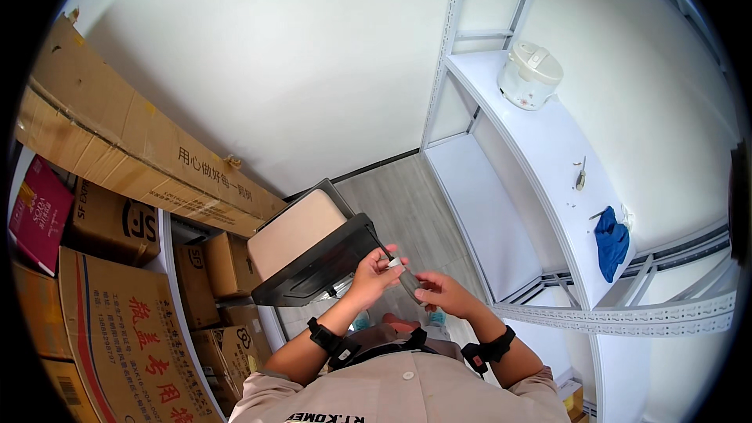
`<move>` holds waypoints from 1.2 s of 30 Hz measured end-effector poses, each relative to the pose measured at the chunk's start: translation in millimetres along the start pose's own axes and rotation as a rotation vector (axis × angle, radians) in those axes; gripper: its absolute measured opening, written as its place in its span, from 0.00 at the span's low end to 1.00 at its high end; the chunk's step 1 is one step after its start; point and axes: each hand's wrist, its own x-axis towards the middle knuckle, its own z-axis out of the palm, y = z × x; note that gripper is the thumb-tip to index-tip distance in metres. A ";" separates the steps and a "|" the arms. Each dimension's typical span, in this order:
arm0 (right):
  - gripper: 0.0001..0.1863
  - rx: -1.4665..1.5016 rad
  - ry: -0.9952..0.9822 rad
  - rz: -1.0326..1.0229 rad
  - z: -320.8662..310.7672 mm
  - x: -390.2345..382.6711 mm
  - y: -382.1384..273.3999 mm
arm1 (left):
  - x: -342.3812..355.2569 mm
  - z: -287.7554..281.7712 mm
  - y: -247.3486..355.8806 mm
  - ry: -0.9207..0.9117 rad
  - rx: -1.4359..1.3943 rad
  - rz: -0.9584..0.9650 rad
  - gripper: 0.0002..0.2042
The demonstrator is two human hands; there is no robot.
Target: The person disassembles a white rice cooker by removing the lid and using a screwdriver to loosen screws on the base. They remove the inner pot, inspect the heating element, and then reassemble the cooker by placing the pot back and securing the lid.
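My left hand and my right hand meet in front of my chest, both pinching a small dark grey object with a light tip. The left fingers grip its upper end, the right fingers its lower end. What the object is I cannot tell. Each wrist wears a black band. Just beyond my left hand stands a chair with a tan seat and a black frame.
White metal shelving on the right carries a white rice cooker, a small tool and a blue cloth. Stacked cardboard boxes fill shelves on the left. Grey floor lies below.
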 end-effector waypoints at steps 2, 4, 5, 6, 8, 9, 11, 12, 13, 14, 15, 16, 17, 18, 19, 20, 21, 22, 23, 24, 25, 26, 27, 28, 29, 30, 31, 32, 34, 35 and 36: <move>0.24 0.088 -0.065 0.060 -0.4 -2.7 -7.8 | -0.2 -2.2 -3.4 -0.050 -0.059 0.042 0.26; 0.23 0.132 -0.118 0.089 -1.0 -3.9 -9.0 | -0.9 -3.8 -5.9 -0.068 -0.098 0.064 0.27; 0.23 0.125 -0.117 0.080 -1.8 -3.8 -7.7 | -2.0 -1.9 -3.4 -0.061 -0.107 0.065 0.27; 0.23 0.117 -0.116 0.070 -2.5 -3.4 -4.9 | -2.3 -0.7 -1.9 -0.054 -0.116 0.066 0.26; 0.25 0.089 -0.108 0.046 -3.1 -2.2 -0.7 | -1.0 0.1 -1.7 0.001 -0.005 0.055 0.25; 0.27 0.069 -0.102 0.032 -3.2 -1.6 0.9 | -0.9 0.4 -1.3 0.030 0.050 0.049 0.24; 0.30 0.028 -0.085 0.014 -1.9 -1.3 -0.6 | 0.4 1.3 2.8 0.041 0.115 0.007 0.23; 0.31 0.006 -0.074 0.010 0.3 -2.0 -4.3 | 0.6 1.8 4.3 0.046 0.148 -0.014 0.22; 0.32 -0.015 -0.064 0.006 2.1 -1.9 -6.4 | 1.8 0.9 2.5 0.042 0.151 -0.013 0.22; 0.33 -0.043 -0.048 -0.014 2.5 -1.2 -5.5 | 4.2 1.4 2.5 0.035 0.154 -0.008 0.22; 0.33 -0.071 -0.031 -0.034 2.7 0.2 -2.1 | 5.7 1.6 2.3 0.028 0.157 -0.004 0.22; 0.33 -0.099 -0.015 -0.054 2.2 1.3 -0.4 | 5.5 1.3 1.9 0.021 0.121 0.014 0.22; 0.33 -0.100 -0.019 -0.053 0.6 2.0 0.1 | 4.2 2.0 3.1 0.013 0.086 0.029 0.23; 0.32 -0.102 -0.023 -0.053 -0.8 2.4 0.4 | 3.1 2.4 4.6 0.004 0.051 0.044 0.23; 0.31 -0.103 -0.027 -0.052 -2.1 2.4 0.1 | 2.2 2.4 6.9 -0.003 0.052 0.020 0.23; 0.30 -0.078 -0.041 -0.035 -3.1 1.6 -1.8 | -0.7 3.6 12.5 -0.009 0.053 -0.005 0.24; 0.29 -0.054 -0.054 -0.019 -4.4 0.4 -5.1 | -2.3 4.0 15.5 -0.015 0.053 -0.030 0.24; 0.29 -0.029 -0.067 -0.002 -5.8 -0.5 -7.2 | -2.3 3.1 14.5 -0.030 0.041 -0.020 0.25; 0.27 0.011 -0.099 0.038 -6.7 -0.7 -7.9 | -2.9 2.0 13.3 -0.045 0.029 -0.010 0.26; 0.26 0.052 -0.130 0.078 -7.6 -0.9 -8.5 | -3.3 1.5 12.4 -0.059 0.017 0.000 0.27; 0.25 0.092 -0.162 0.118 -8.1 -1.1 -8.9 | -3.6 1.4 11.7 -0.071 -0.012 0.003 0.27; 0.24 0.096 -0.141 0.105 -7.1 -1.5 -9.0 | -4.2 1.6 11.3 -0.082 -0.041 0.005 0.27; 0.23 0.099 -0.120 0.091 -5.0 -2.3 -9.2 | -4.7 1.7 10.8 -0.093 -0.071 0.007 0.28; 0.22 0.103 -0.100 0.078 -3.7 -3.0 -8.7 | -4.7 1.6 9.6 -0.101 -0.084 0.019 0.28; 0.22 0.086 -0.096 0.060 -4.2 -2.0 -3.8 | -4.8 1.3 8.3 -0.108 -0.097 0.030 0.28; 0.22 0.069 -0.092 0.042 -5.7 0.6 3.6 | -4.6 1.0 7.1 -0.116 -0.110 0.042 0.28; 0.22 0.052 -0.088 0.024 -6.8 2.1 8.6 | -3.5 1.1 5.4 -0.080 -0.065 0.025 0.28; 0.23 0.021 -0.076 0.019 -4.9 1.6 5.6 | -2.2 1.2 4.1 -0.041 -0.021 0.009 0.27; 0.24 -0.042 -0.052 0.008 -0.4 -0.1 -2.5 | -0.8 1.4 1.5 0.026 0.044 -0.018 0.26; 0.25 -0.065 -0.053 0.016 -1.1 0.0 -2.1 | -0.5 3.6 2.1 0.050 0.067 -0.030 0.26; 0.25 -0.087 -0.053 0.024 -2.2 0.2 -1.2 | -0.4 4.7 2.5 0.075 0.091 -0.041 0.25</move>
